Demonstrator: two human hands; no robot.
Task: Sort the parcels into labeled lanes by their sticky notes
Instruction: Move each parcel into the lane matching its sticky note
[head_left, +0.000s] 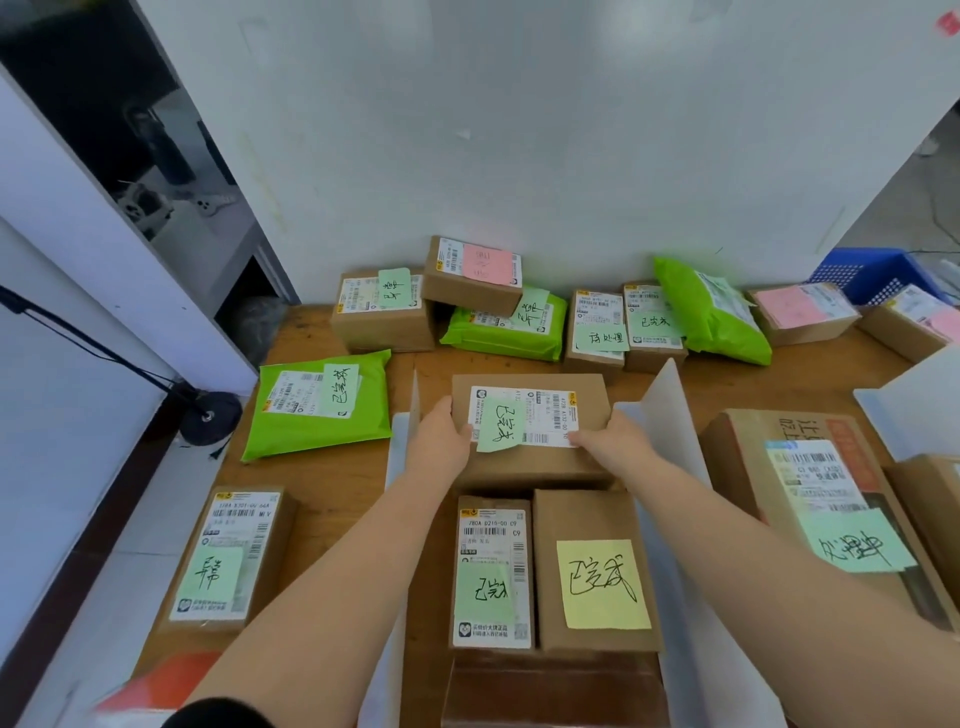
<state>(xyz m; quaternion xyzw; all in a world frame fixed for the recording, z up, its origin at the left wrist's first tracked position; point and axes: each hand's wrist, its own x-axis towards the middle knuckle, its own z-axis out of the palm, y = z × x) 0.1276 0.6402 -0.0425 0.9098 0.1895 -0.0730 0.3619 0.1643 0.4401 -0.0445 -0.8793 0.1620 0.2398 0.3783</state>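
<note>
Brown box (530, 415), green note (501, 422), blue basket (862, 273).

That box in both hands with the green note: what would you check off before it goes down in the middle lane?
1. Both hands on the box: left hand and right hand hold its near corners. Ok.
2. Green note attached: near edge hangs past the label. Cannot tell.
3. Note matches lane's yellow note: writing looks alike. Ok.
4. Between white dividers: ok.
5. Clear of the two lane boxes: just beyond them. Ok.
</note>
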